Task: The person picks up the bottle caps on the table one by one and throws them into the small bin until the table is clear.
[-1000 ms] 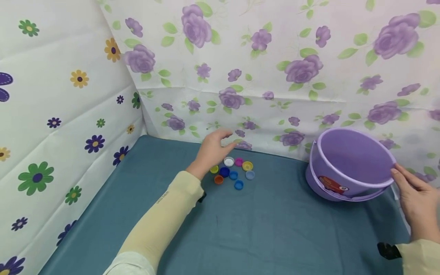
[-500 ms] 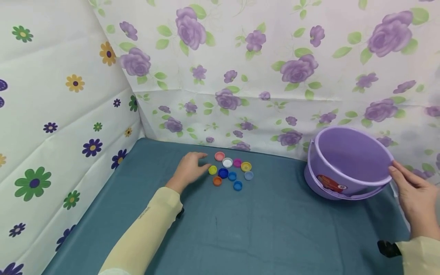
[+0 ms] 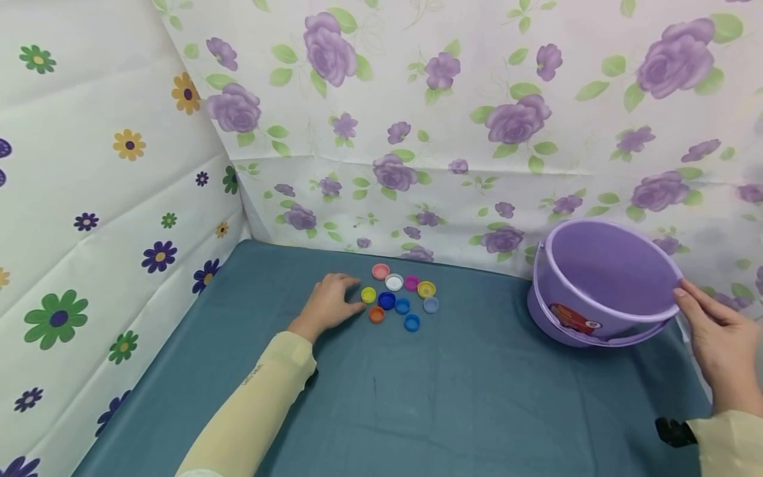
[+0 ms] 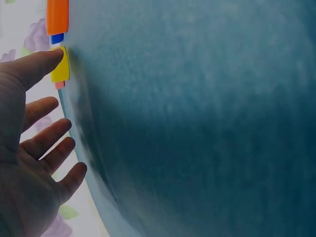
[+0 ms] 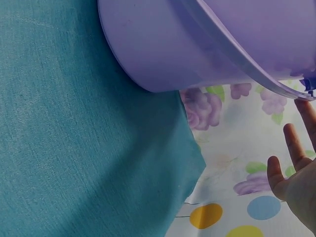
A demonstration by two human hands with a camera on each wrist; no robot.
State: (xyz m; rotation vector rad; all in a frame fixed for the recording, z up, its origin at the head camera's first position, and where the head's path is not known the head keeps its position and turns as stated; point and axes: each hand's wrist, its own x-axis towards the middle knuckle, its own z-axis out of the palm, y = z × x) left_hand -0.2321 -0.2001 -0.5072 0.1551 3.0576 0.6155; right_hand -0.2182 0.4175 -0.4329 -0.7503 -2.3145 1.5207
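Observation:
Several small bottle caps lie in a loose cluster on the teal cloth. Among them are a yellow cap (image 3: 368, 295), an orange cap (image 3: 377, 314), a salmon cap (image 3: 380, 271) and a white cap (image 3: 394, 282). My left hand (image 3: 328, 305) is just left of the cluster, fingers spread and thumb apart, the yellow cap in front of the gap. In the left wrist view, the thumb tip overlaps the yellow cap (image 4: 61, 69); the palm holds nothing. At the right, my right hand (image 3: 721, 344) pinches the rim of a tilted purple bucket (image 3: 596, 301), its mouth toward me.
The teal cloth (image 3: 453, 397) covers the table. A flowered white sheet (image 3: 447, 132) rises along the back edge, and another (image 3: 107, 265) along the left. The bucket's handle (image 3: 620, 342) hangs down its front.
My left hand has moved left and forward toward me, off the far side of the caps, uncovering the salmon cap. My right hand keeps its hold on the bucket, which stays in place.

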